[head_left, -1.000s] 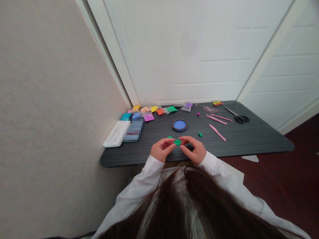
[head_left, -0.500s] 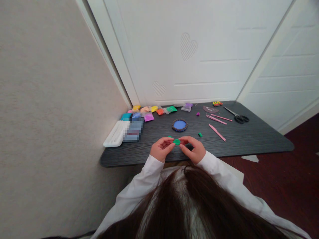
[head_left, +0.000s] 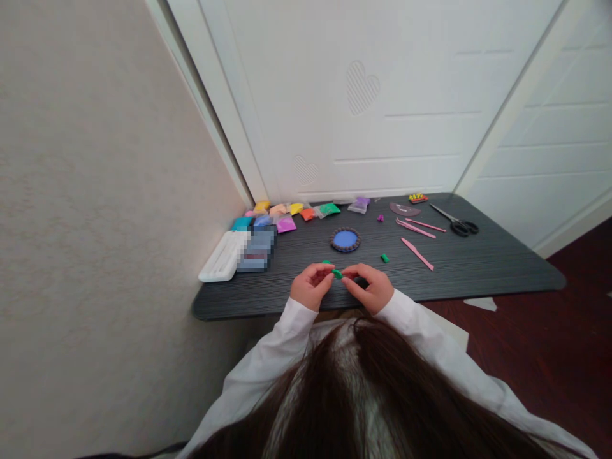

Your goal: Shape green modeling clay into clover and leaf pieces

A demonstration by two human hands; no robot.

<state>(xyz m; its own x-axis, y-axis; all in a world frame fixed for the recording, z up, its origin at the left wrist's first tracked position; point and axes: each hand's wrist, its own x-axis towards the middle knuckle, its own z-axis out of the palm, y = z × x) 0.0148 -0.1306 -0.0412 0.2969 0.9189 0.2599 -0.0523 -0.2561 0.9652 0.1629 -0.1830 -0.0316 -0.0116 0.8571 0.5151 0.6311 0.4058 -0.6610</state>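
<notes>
A small flattened piece of green clay (head_left: 337,274) is pinched between the fingertips of my left hand (head_left: 308,287) and my right hand (head_left: 371,288), just above the near part of the dark table. Another bit of green shows behind my left fingertips, mostly hidden by them. Beyond my hands lies a blue disc (head_left: 345,239) ringed with dark brown beads of what looks like clay. A short green clay piece (head_left: 385,258) rests to the right of the disc, and a small magenta lump (head_left: 380,218) sits farther back.
Packets of coloured clay, including a green packet (head_left: 329,209), line the table's back left. A white case (head_left: 224,258) stands at the left edge. Pink tools (head_left: 417,254) and black-handled scissors (head_left: 461,227) lie on the right. A white panelled door (head_left: 306,95) borders the table's back.
The green clay between my fingers has turned from facing up as a round disc to a tilted, narrower shape. My right fingers have closed in slightly; the table items stay put.
</notes>
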